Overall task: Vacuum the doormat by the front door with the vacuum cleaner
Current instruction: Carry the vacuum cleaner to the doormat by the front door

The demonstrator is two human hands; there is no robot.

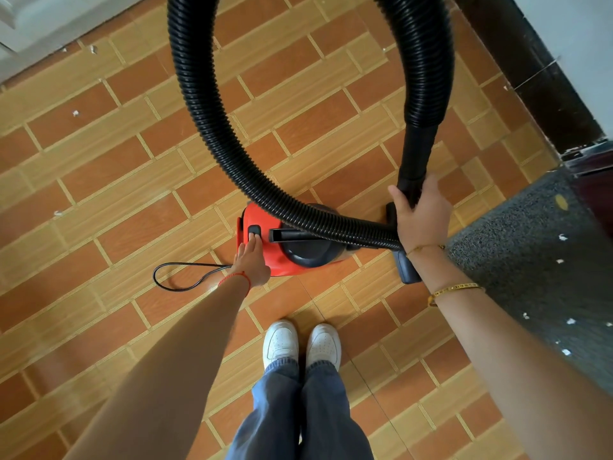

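Nearest, our left hand [252,260] reaches down, a straight finger pressing the switch [254,232] on the red vacuum cleaner [265,257]. Farther right, our right hand [421,215] grips the black wand [416,154]. The grey doormat [530,260], at right, carries white scraps; we judge vacuuming not yet begun.

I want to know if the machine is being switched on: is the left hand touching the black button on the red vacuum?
Touching. The head view shows the left hand with fingertips resting on the black button.
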